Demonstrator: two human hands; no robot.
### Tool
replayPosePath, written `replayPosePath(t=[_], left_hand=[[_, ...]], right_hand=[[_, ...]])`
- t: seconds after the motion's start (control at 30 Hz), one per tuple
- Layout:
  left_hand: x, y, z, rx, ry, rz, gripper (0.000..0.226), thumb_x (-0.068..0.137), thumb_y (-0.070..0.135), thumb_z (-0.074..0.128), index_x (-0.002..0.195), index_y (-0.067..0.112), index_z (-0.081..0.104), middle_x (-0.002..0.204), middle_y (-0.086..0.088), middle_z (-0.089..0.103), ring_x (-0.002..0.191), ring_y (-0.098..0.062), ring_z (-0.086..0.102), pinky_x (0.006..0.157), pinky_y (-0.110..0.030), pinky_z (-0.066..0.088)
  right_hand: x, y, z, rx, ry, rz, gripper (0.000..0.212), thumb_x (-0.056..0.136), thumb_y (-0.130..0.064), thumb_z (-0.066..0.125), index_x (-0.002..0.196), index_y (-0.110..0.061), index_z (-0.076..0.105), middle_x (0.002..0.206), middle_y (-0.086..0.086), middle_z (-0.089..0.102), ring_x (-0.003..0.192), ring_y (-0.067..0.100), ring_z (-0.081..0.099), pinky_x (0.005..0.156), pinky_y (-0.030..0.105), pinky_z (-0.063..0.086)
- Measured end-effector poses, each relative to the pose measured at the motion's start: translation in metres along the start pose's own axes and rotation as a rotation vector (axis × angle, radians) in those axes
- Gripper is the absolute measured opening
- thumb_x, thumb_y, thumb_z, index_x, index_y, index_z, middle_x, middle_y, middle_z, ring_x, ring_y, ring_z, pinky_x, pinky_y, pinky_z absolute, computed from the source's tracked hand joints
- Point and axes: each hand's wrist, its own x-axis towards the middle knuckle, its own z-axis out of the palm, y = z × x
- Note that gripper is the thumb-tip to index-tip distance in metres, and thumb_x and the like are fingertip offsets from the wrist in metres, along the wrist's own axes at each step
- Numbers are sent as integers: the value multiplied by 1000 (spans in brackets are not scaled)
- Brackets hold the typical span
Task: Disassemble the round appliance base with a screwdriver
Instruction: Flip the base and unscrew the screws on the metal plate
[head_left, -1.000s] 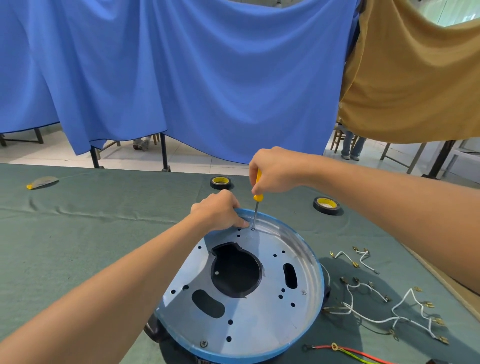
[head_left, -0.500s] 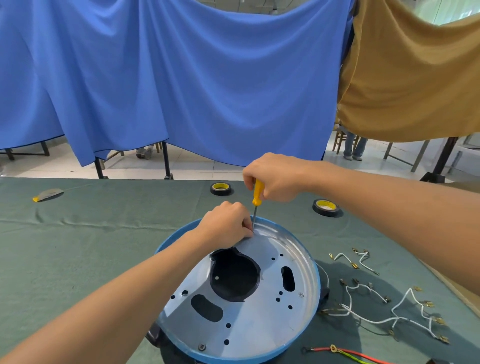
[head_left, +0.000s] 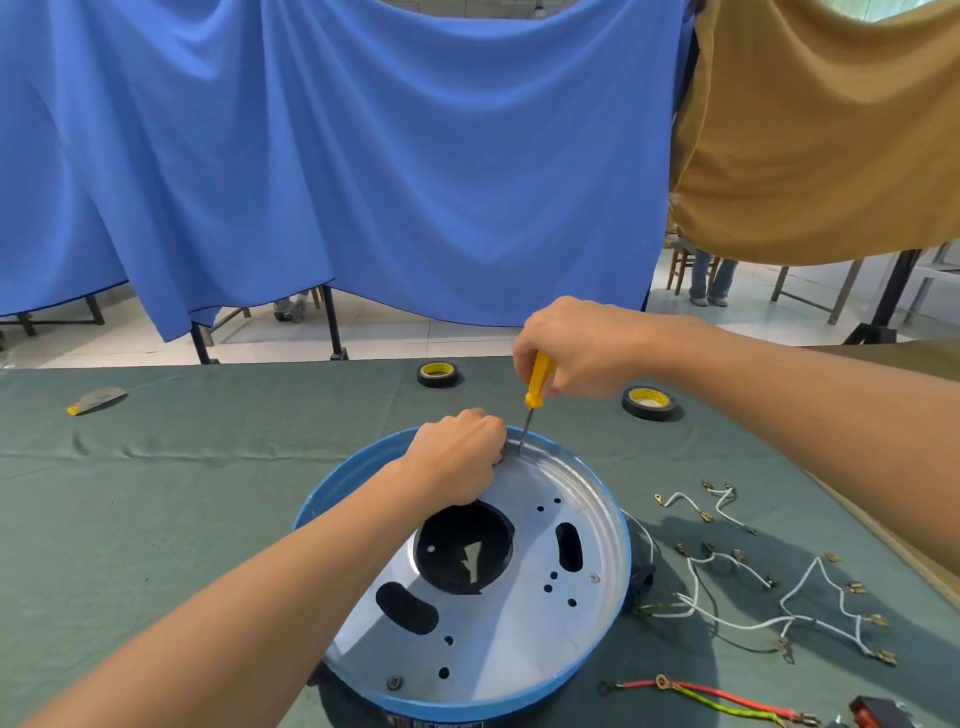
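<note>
The round base (head_left: 524, 613) lay on the green table cover (head_left: 156, 493), silver plate facing up inside a blue rim. The right hand (head_left: 576, 348) was clenched round the yellow handle of the screwdriver (head_left: 537, 382). The tool stood nearly upright, leaning slightly, with its tip down on the plate at about 12 o'clock, just inside the rim. The left hand (head_left: 457, 457) rested on the plate at about 11 o'clock, its knuckles just beside the metal shaft. Its fingers were curled, but the tips were hidden under the hand, so whether they pinched anything could not be told. One screw (head_left: 596, 577) sat in the plate at 3 o'clock and another (head_left: 395, 682) at 7 o'clock.

Beyond the base, one roll of black tape (head_left: 438, 374) lay at 12 o'clock and a second roll (head_left: 649, 402) at 1 o'clock. The yellow cores carried print too small to read. A label on the near wall of the base at 6 o'clock was also unreadable. White wires (head_left: 753, 618) with metal ends lay spread at 3 o'clock, and a red and a yellow-green wire (head_left: 701, 693) at 5 o'clock. A blue cloth (head_left: 363, 156) and a tan cloth (head_left: 831, 130) hung behind the table.
</note>
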Motion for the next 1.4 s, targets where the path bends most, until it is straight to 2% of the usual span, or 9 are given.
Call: replayPosePath(t=[0.4, 0.7, 0.77, 0.9, 1.03, 1.1, 1.17, 1.3, 1.4], left_hand=[[-11, 14, -4, 149, 5, -3, 22, 98, 12, 44, 117, 4, 48, 111, -13, 49, 90, -29, 56, 65, -36, 40], [-11, 33, -8, 75, -23, -159, 23, 95, 7, 45, 117, 4, 51, 116, -15, 48, 104, -33, 53, 73, -36, 36], [-13, 36, -11, 91, 11, -160, 23, 95, 9, 46, 118, 7, 51, 112, -13, 49, 96, -28, 50, 71, -36, 35], [-16, 33, -15, 113, 107, -115, 22, 97, 12, 46, 117, 9, 51, 95, -5, 39, 85, -21, 41, 71, -34, 35], [-21, 28, -16, 107, 160, -120, 19, 97, 12, 46, 115, 8, 51, 104, -8, 49, 94, -25, 49, 72, -34, 33], [-22, 24, -13, 84, 183, -119, 21, 98, 15, 45, 117, 8, 50, 113, -9, 52, 103, -25, 51, 74, -33, 34], [-24, 20, -12, 69, 192, -116, 23, 99, 18, 46, 120, 10, 49, 116, -8, 52, 107, -24, 50, 76, -33, 36], [-25, 18, -11, 71, 206, -88, 22, 100, 20, 46, 119, 11, 50, 114, -7, 53, 104, -23, 50, 75, -32, 38], [-28, 19, -6, 109, 203, -40, 21, 100, 21, 46, 117, 11, 50, 114, -7, 53, 104, -23, 50, 72, -31, 37]], right_hand=[[-4, -2, 3, 37, 10, -24, 8, 84, -25, 71, 92, -24, 70, 91, -3, 65, 87, 19, 59, 73, 40, 55], [-12, 2, 6, 201, 91, 115, 18, 76, -35, 75, 77, -17, 72, 71, -3, 65, 63, 8, 54, 49, 23, 41], [-16, 5, 5, 360, 115, 199, 24, 73, -33, 78, 72, -11, 69, 62, -2, 60, 55, 11, 49, 46, 22, 39], [-21, 14, 6, 1041, 330, 344, 32, 80, -25, 76, 62, -12, 52, 49, 0, 42, 47, 12, 37, 41, 21, 34], [-17, 26, 11, 1510, 474, 619, 24, 95, -21, 55, 73, -13, 48, 56, 3, 49, 54, 16, 46, 54, 28, 52], [-17, 26, 23, 1618, 371, 692, 16, 96, -12, 49, 81, -10, 49, 70, 9, 49, 54, 17, 50, 53, 28, 54], [-16, 21, 44, 1476, 170, 686, 14, 98, -10, 47, 85, -8, 50, 78, 11, 53, 48, 11, 43, 37, 20, 40], [-9, 11, 73, 1247, -128, 548, 49, 88, -54, 61, 92, -4, 65, 57, 0, 51, 38, 8, 31, 34, 19, 26], [-3, 14, 77, 1214, -359, 450, 61, 69, -78, 61, 66, -17, 66, 48, -5, 41, 39, 9, 29, 39, 18, 24]])
